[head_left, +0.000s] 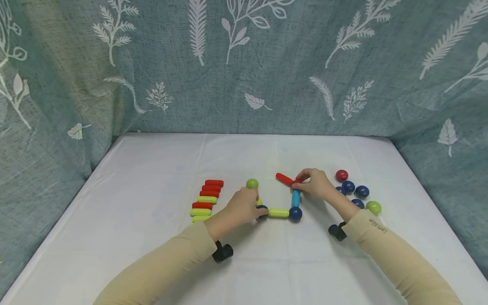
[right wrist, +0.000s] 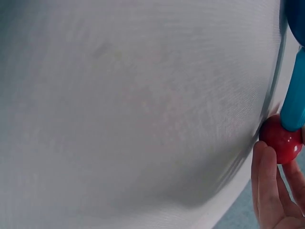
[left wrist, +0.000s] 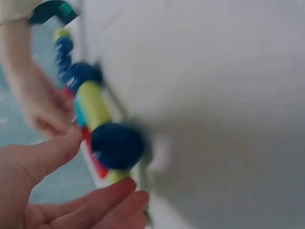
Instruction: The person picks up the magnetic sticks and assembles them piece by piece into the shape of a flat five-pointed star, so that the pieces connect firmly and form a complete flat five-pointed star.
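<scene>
Toy rods and balls are joined in an open-sided shape on the white table. My right hand (head_left: 315,183) pinches a red ball (right wrist: 282,138) at its far right corner. A blue rod (head_left: 295,198) runs from that ball to a dark blue ball (head_left: 295,214), and a red rod (head_left: 284,179) points away to the left. My left hand (head_left: 244,206) holds the near left dark blue ball (left wrist: 117,146) between thumb and fingers. A yellow-green rod (head_left: 279,213) links the two blue balls. Beyond the left hand, a green ball (head_left: 252,183) tops another yellow-green rod, partly hidden by that hand.
Left of the shape lies a column of loose red rods (head_left: 214,183) and yellow-green rods (head_left: 200,212). Right of it are several blue balls (head_left: 361,192), a loose red ball (head_left: 342,175) and a green ball (head_left: 374,207). A patterned curtain (head_left: 244,84) hangs behind the table.
</scene>
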A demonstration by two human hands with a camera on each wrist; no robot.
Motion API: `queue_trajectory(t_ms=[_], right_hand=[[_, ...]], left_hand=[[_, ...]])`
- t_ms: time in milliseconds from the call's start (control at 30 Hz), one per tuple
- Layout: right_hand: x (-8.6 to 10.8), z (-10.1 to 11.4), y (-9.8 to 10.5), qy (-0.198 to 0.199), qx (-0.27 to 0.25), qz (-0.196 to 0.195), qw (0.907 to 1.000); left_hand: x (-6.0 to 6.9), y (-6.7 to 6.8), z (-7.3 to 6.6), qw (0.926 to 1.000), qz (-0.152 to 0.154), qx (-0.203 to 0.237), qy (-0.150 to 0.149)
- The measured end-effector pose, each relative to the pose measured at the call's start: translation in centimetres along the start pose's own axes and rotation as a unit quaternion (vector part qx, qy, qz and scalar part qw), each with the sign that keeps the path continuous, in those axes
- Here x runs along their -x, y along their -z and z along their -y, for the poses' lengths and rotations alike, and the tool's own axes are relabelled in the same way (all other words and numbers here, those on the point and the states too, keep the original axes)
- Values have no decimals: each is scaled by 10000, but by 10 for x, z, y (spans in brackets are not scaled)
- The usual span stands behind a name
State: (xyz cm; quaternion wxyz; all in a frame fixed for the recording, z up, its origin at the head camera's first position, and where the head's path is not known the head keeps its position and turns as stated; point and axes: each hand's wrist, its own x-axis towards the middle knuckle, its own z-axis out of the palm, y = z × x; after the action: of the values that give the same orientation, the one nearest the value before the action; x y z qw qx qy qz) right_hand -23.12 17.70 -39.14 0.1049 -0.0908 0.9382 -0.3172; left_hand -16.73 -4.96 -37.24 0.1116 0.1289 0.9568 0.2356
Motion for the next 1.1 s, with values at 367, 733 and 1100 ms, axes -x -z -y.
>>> queue_trajectory(t_ms=[367,733,1100], right_hand=[[-1,-3,0,-131,-175,-10,9998],[-1,-3,-1,-92,-186,-79,9998],[-1,-3,0,-70,-201,-46,9998]], left_hand=[[-30,64,86,9940,204,-816,705],[-32,68,111,9961,617,-141,610],[-57,63,75,9976,-11,-35,691]])
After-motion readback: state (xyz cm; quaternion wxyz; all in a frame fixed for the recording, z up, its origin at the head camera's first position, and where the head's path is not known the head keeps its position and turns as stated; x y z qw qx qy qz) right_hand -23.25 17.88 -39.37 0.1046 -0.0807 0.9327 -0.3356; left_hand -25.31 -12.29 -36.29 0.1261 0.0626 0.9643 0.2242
